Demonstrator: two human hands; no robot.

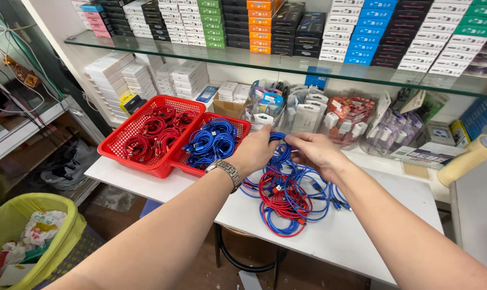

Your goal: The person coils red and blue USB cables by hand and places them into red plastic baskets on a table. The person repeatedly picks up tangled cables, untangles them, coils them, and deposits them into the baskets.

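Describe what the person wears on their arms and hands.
Both forearms are bare, with no sleeves in view. The left hand has a metal link-bracelet wristwatch on its wrist. The right hand wears no glove or watch; no rings are visible.

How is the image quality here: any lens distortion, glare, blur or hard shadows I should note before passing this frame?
Head view: wide-angle stretch makes the forearms loom and bows the glass shelf; light is even and bright, with only soft shadows on the white table; pale reflections on the shelf edge; left hand, right hand and the blue cable coil between them are sharp, no motion blur.
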